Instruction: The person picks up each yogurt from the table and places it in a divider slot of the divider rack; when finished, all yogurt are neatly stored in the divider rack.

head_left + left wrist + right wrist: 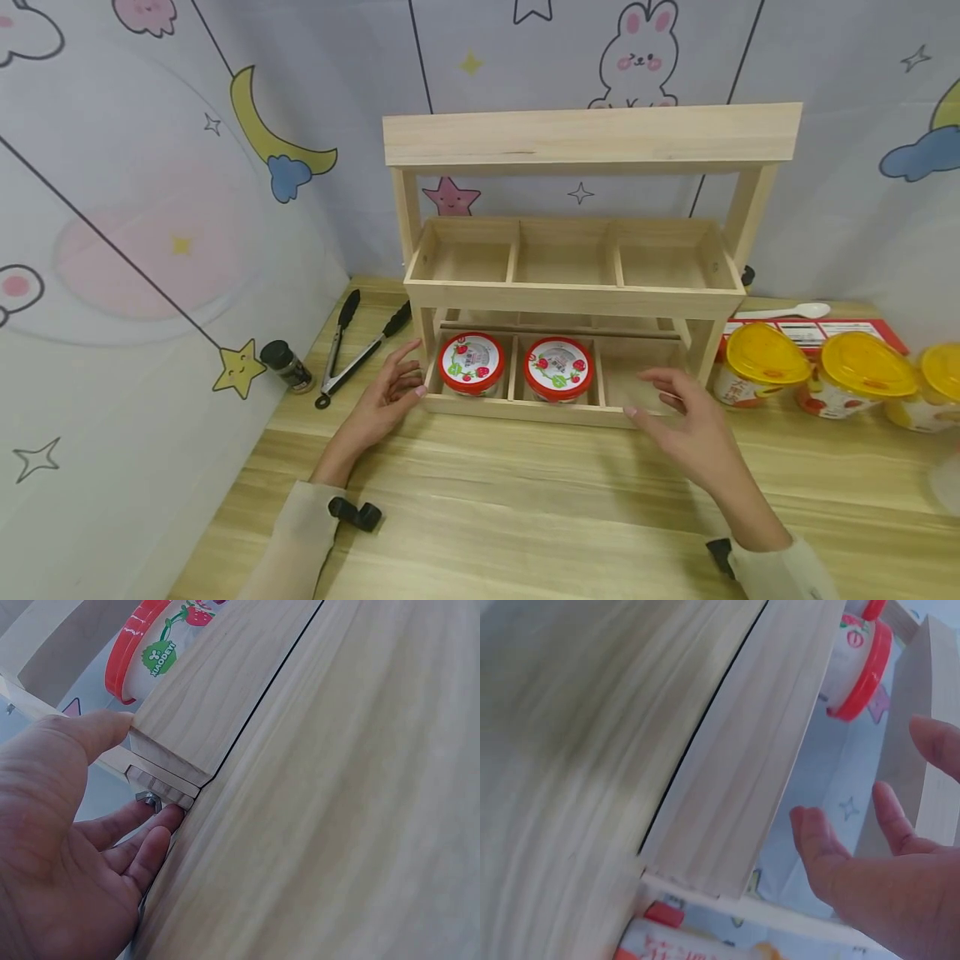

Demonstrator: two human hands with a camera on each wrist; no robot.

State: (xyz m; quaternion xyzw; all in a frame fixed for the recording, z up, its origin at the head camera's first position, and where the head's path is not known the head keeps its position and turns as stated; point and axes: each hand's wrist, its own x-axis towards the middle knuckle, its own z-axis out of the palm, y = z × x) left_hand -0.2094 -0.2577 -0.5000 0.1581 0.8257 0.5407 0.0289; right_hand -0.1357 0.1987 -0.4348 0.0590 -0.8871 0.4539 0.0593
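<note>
A two-tier wooden rack stands against the patterned backdrop. Two tubs with red-rimmed strawberry lids, one on the left and one in the middle, sit in its lower compartments. My left hand is at the rack's lower left corner; in the left wrist view its thumb touches the wood, with the other fingers relaxed by the side near a wing nut. Over the lower right compartment, my right hand has its fingers loosely bent and holds nothing, as the right wrist view also shows.
Black-handled tongs and a dark-capped jar lie left of the rack. To the right are several yellow-lidded tubs, a red-and-white sheet and a white spoon. The wooden table extends in front.
</note>
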